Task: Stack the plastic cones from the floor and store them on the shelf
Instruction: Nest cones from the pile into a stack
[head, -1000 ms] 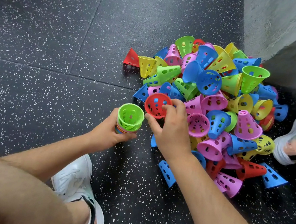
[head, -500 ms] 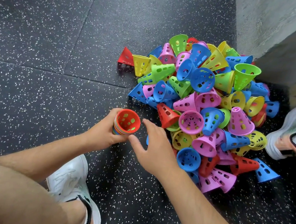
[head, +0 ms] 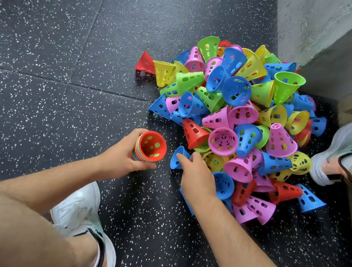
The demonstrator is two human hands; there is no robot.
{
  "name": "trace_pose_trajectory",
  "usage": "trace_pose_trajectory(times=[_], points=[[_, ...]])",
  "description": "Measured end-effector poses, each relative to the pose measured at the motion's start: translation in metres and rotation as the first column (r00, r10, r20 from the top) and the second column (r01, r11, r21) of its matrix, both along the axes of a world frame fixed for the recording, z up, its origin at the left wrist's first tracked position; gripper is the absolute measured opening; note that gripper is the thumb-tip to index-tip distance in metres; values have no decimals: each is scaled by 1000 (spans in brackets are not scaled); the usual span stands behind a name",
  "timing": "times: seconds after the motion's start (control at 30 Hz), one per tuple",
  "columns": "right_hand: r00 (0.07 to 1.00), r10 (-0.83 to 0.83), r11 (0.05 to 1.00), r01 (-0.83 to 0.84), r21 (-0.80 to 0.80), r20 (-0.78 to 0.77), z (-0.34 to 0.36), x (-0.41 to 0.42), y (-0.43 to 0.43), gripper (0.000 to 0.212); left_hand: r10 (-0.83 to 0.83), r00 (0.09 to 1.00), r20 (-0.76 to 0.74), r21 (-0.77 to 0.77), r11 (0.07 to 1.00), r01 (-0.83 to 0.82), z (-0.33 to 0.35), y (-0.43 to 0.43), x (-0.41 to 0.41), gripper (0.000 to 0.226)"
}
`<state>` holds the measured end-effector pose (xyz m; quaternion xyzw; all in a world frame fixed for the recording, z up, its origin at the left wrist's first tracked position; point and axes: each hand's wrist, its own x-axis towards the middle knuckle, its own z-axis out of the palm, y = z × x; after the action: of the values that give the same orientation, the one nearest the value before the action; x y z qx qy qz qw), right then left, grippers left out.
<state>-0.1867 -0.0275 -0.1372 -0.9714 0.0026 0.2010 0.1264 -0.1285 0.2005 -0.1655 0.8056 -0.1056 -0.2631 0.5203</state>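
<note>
Cones (head: 237, 120): small perforated plastic in red, blue, pink, yellow and green, heaped loose on the speckled black floor (head: 46, 43) beside a grey wall (head: 314, 23), tipped every way. Stack (head: 151, 146): several nested, red one innermost, mouth up, gripped round its side by the left hand (head: 120, 159), just off the heap's near edge. Right hand (head: 196, 175): fingers on a blue cone (head: 177, 156) at that edge; whether they grip it cannot be told.

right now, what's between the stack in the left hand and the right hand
Head view: a blue cone by the right hand, then bare floor.
</note>
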Motion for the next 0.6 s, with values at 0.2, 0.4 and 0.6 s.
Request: trace_pose_trajectory(times=[0.2,0.4,0.6], points=[[971,15,1000,-18,12,238,-4,0,1,25,33,999,-22,-6,999,-34,1,2,2,76],[843,-233,921,32,387,485,9,-20,-4,8,39,999,-18,-12,999,-39,5,4,2,76],[667,-469,809,61,584,580,30,-9,0,15,15,1000,-12,-8,1000,-15,3,3,2,76]])
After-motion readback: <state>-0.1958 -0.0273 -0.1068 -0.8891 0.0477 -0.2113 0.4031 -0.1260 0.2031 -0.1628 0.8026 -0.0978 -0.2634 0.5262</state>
